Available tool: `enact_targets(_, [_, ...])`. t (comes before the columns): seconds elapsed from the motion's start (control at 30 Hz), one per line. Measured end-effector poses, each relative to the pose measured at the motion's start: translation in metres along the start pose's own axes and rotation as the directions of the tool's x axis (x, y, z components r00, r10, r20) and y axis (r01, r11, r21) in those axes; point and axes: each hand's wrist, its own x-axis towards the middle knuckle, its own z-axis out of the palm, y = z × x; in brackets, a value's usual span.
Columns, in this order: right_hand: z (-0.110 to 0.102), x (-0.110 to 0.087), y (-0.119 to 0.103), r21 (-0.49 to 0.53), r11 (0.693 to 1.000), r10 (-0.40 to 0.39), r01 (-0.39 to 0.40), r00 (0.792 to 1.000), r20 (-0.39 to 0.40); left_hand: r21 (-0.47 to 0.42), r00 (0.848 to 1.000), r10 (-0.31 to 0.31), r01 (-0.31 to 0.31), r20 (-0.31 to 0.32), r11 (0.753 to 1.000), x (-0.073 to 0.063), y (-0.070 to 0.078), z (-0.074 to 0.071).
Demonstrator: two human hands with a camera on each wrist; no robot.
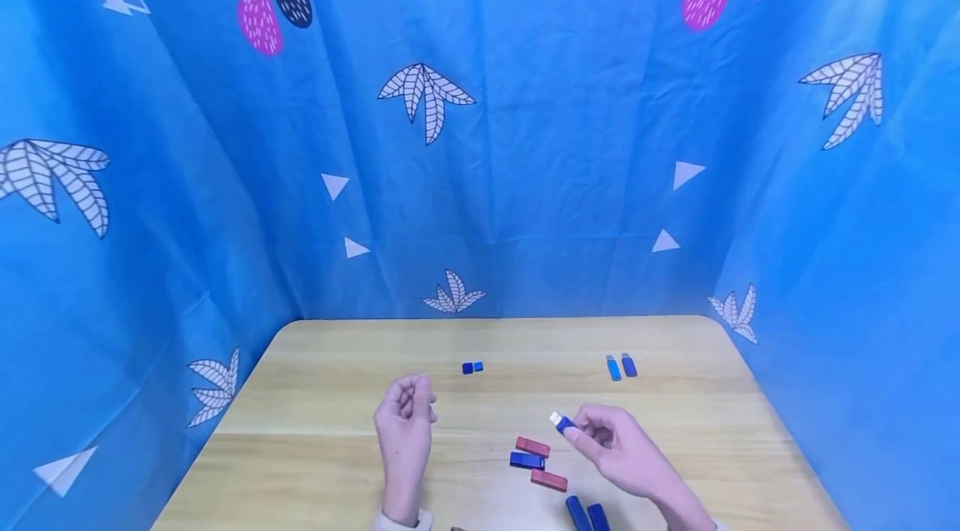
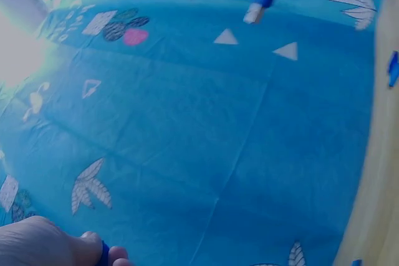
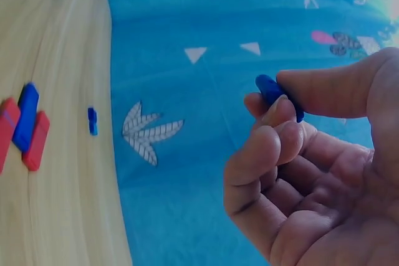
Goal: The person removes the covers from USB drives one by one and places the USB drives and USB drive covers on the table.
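My right hand (image 1: 618, 448) pinches a blue USB flash drive (image 1: 565, 424) between thumb and fingers, its bare metal plug pointing up and left. The right wrist view shows the drive's blue body (image 3: 269, 88) in that pinch. To the left, apart from it, my left hand (image 1: 405, 427) is raised with its fingers curled. A small blue cap (image 2: 103, 255) is pinched in it, seen in the left wrist view and mostly hidden by the fingers. Below the right hand lie red flash drives (image 1: 549, 480) and a blue flash drive (image 1: 527, 460) between them.
Two small blue caps (image 1: 468, 368) sit side by side toward the table's back. Two uncapped blue flash drives (image 1: 613, 368) lie at the back right. At the front edge are two more dark blue drives (image 1: 577, 513). A patterned blue curtain (image 1: 487, 181) surrounds the wooden table (image 1: 337, 364).
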Motion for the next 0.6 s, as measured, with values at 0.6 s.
enact_targets(0.6, [-0.025, 0.037, 0.045, 0.157, 0.948, 0.317, -0.276, 0.852, -0.416, 0.023, 0.983, -0.071, 0.069, 0.167, 0.997, -0.022, -0.025, 0.019])
